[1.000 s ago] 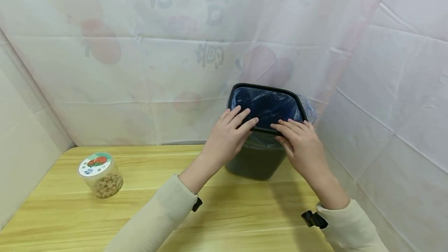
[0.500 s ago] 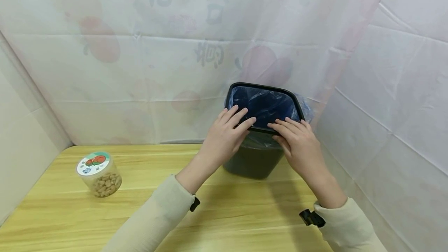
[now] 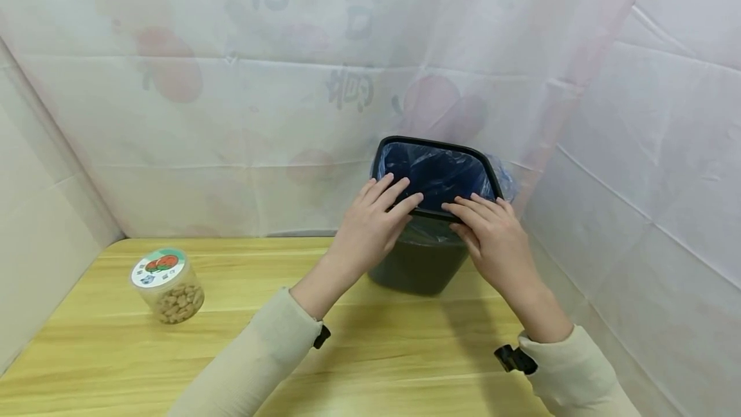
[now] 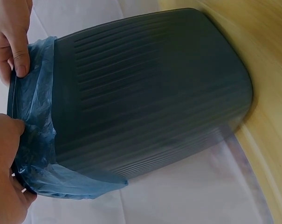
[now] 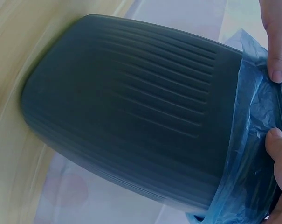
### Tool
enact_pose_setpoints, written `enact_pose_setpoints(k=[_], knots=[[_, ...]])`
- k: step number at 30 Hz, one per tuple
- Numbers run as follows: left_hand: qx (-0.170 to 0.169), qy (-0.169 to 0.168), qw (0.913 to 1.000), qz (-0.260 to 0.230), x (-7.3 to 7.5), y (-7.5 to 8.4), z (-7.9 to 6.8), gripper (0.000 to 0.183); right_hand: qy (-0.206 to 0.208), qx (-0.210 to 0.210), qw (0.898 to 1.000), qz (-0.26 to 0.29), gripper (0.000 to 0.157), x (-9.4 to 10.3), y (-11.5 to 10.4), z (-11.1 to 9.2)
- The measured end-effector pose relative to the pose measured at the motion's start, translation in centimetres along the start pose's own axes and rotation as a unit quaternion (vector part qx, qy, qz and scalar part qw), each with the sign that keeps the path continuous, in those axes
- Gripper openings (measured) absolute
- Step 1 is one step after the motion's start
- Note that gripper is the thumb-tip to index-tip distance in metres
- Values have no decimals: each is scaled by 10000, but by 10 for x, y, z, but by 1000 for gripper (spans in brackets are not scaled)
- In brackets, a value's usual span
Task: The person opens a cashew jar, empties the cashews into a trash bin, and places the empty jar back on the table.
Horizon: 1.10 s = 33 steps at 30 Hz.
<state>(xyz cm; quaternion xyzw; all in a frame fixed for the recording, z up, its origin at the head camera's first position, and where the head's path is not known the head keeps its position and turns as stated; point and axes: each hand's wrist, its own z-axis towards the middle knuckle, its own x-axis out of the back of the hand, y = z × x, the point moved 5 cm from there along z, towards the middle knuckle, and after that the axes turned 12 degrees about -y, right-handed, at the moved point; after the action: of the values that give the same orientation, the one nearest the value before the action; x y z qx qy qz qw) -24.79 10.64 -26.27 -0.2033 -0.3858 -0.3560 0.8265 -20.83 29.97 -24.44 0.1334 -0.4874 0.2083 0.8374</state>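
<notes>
A dark grey trash can (image 3: 422,269) stands upright at the back of the wooden table, lined with a thin bluish plastic bag (image 4: 38,102). My left hand (image 3: 370,227) grips the front left of its black rim, fingers over the edge into the opening. On the front right, my right hand (image 3: 496,237) holds the rim likewise, its thumb outside against the bag. Both wrist views show the bag folded down over the outside of the rim, with a loose flap hanging off one side. The can's ribbed wall (image 5: 145,84) fills much of the right wrist view.
To the left on the table (image 3: 260,340) stands a clear jar (image 3: 176,301) of nuts with a white and green printed lid. A printed cloth (image 3: 243,121) hangs behind the table, and a pale cloth wall (image 3: 654,166) rises close on the right.
Both hands and the trash can have shifted very slightly left. The hold on the rim looks the same; the jar has stayed put.
</notes>
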Motion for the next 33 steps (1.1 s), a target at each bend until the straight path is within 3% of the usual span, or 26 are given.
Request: enact_pose_setpoints(k=[33], knots=[[107,31,9999,-71,4,-9,-8,37,21,141,9999,96,35,-5,-7,8]])
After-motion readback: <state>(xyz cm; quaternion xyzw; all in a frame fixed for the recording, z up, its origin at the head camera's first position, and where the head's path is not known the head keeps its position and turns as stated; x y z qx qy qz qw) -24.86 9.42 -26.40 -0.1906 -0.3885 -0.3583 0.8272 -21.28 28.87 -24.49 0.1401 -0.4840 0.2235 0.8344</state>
